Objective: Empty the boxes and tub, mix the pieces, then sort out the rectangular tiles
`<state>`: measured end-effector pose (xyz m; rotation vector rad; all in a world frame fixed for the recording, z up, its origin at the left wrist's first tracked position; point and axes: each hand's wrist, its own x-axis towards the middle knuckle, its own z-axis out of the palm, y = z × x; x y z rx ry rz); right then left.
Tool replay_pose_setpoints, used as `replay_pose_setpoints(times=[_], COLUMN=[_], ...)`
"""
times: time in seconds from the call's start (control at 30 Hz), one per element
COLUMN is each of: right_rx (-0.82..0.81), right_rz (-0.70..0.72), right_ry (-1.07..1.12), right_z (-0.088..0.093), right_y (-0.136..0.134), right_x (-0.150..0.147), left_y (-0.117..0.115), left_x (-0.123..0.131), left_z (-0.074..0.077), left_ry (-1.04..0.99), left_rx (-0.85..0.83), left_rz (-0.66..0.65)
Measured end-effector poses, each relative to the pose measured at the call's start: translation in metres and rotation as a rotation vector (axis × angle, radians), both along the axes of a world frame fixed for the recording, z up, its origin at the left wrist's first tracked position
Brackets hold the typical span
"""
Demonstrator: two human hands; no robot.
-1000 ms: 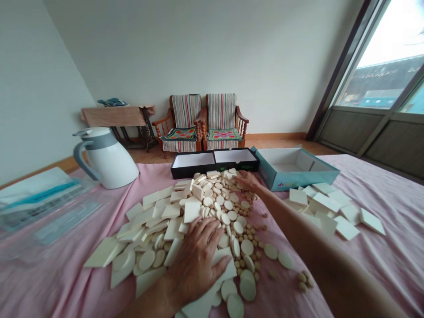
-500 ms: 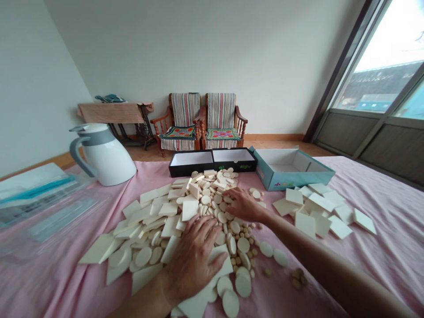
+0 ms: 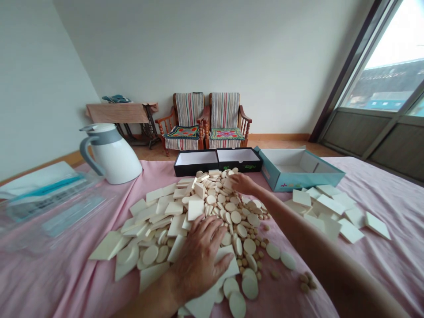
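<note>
A large heap of cream-coloured flat pieces covers the pink cloth, with square tiles (image 3: 195,210) on its left and round discs (image 3: 236,217) on its right. Small round beads (image 3: 304,278) lie scattered along its near right side. My left hand (image 3: 198,258) rests flat on the near part of the heap, fingers spread over tiles and discs. My right hand (image 3: 243,184) reaches the far end of the heap, fingers curved down on the discs just before a black open box (image 3: 195,162). Anything inside my right hand is hidden.
A teal open box (image 3: 298,176) stands beside the black one, with more square tiles (image 3: 327,212) in front of it. A white jug (image 3: 112,157) and a clear plastic bag (image 3: 56,207) stand on the pink cloth (image 3: 49,274) at left. Two wooden armchairs (image 3: 205,121) stand behind.
My right hand has moved back to the far end of the heap from nearer its middle. The discs on the right look spread differently. My left hand stays on the heap.
</note>
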<state>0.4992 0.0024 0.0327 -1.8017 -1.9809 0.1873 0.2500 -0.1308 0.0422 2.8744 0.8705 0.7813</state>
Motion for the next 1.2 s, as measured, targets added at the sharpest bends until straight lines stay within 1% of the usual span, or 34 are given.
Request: replay_pose_setpoints(times=[0.1,0.27,0.33,0.43,0.53,0.57,0.63,0.67,0.73,0.8,0.83,0.87,0.9,0.93,1.0,1.03,1.1,1.2], right_rx=[-0.031,0.020,0.067,0.178,0.258,0.268,0.288,0.301,0.353,0.444,0.481,0.493,0.474,0.426,0.273,0.199,0.110,0.094], right_rz=[0.019,0.041,0.031,-0.022,-0.128,-0.196,-0.380,-0.473,-0.605,-0.671,-0.668,-0.627,-0.551,-0.451,-0.234,-0.161,-0.107,-0.157], right_ry=[-0.041,-0.042,-0.019,0.109,0.244,0.257,0.261,0.253,0.217,0.161,0.139,0.125,0.118,0.117,0.106,0.094,0.078,0.082], right_z=[-0.003,-0.003,0.003,0.017,0.030,0.032,0.033,0.032,0.030,0.028,0.028,0.027,0.025,0.022,0.013,0.007,-0.007,-0.027], right_y=[-0.003,-0.026,-0.040,-0.069,-0.102,-0.112,-0.130,-0.136,-0.146,-0.149,-0.149,-0.147,-0.144,-0.139,-0.126,-0.119,-0.103,-0.086], right_x=[0.000,-0.007,-0.008,0.001,0.032,0.047,0.082,0.099,0.126,0.137,0.136,0.129,0.119,0.106,0.079,0.067,0.050,0.037], left_y=[0.000,0.000,0.000,0.000,0.001,0.001,0.001,0.001,0.002,0.002,0.002,0.002,0.002,0.002,0.002,0.002,0.002,0.002], left_x=[0.000,0.000,0.000,0.001,0.001,0.001,0.001,0.002,0.002,0.002,0.003,0.003,0.003,0.003,0.003,0.003,0.002,0.002], left_z=[0.000,0.000,0.000,0.001,0.000,-0.001,-0.002,-0.003,-0.004,-0.004,-0.004,-0.003,-0.003,-0.003,-0.003,-0.003,-0.003,-0.003], left_ry=[0.004,0.001,0.002,0.002,-0.001,-0.003,-0.009,-0.009,-0.008,-0.006,-0.005,-0.005,-0.004,-0.002,0.001,0.001,0.002,0.007], left_rx=[-0.003,0.017,0.012,0.003,0.016,0.025,0.045,0.054,0.067,0.070,0.070,0.069,0.067,0.064,0.058,0.058,0.062,0.068], left_rz=[-0.004,0.001,0.000,-0.007,-0.014,-0.015,-0.014,-0.011,-0.008,-0.005,-0.006,-0.007,-0.009,-0.012,-0.017,-0.017,-0.017,-0.017])
